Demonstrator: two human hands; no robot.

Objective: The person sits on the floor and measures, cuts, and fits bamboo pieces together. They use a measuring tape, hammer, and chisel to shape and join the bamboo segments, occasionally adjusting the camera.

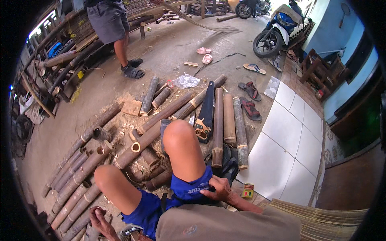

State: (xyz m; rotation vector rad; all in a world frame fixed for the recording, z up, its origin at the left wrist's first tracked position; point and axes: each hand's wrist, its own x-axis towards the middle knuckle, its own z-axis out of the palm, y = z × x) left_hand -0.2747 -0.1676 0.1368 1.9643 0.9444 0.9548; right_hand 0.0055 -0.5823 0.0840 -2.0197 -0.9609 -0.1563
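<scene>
My right hand (220, 189) rests on the hem of my blue shorts (189, 185) at the right thigh, thumb apart from the fingers. Low on the left, my left hand (101, 223) hangs beside my leg over a row of bamboo pieces (81, 220). Its fingers curl around something dark that I cannot make out. Between and beyond my knees lie more bamboo lengths, one of them with a round hole cut in it (136, 147). A handsaw (204, 125) with a light wooden handle and black blade leans on the pile, beside three upright-pointing bamboo tubes (228, 120).
Wood chips (120, 134) cover the ground by the bamboo. Sandals (251, 108) and white tiles (277, 132) lie to the right. A small yellow-green box (248, 190) sits near my right arm. Another person (114, 28) stands far left; a motorbike (273, 34) is parked far right.
</scene>
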